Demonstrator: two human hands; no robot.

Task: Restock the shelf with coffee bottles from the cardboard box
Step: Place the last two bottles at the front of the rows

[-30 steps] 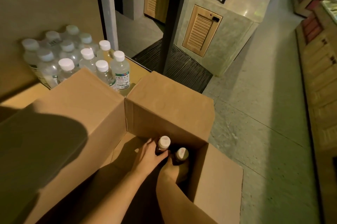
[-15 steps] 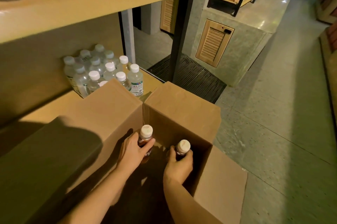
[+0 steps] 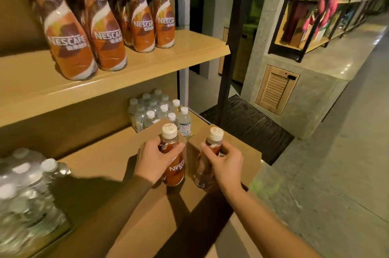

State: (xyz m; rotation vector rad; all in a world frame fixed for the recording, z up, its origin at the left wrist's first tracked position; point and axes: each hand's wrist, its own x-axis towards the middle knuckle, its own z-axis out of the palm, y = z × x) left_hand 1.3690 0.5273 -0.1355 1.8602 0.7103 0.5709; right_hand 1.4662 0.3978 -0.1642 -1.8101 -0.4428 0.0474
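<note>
My left hand [image 3: 154, 159] grips a brown Nescafe coffee bottle [image 3: 175, 170] by its neck, upright, above the open cardboard box [image 3: 242, 152]. To its right, my right hand [image 3: 226, 162] grips a second coffee bottle [image 3: 205, 170] the same way. Both bottles have cream caps and are clear of the box. Several coffee bottles [image 3: 105, 32] stand in rows on the wooden shelf [image 3: 147, 68] above and to the left of my hands.
Clear water bottles [image 3: 160, 112] with white caps stand on the lower shelf behind the box flaps. More wrapped water bottles [image 3: 27, 194] sit at the lower left. A black post [image 3: 229, 58] and the grey aisle floor [image 3: 326, 184] lie to the right.
Both hands have lifted the two coffee bottles up out of the box. My view has tilted upward, bringing the shelf with coffee bottles into sight.
</note>
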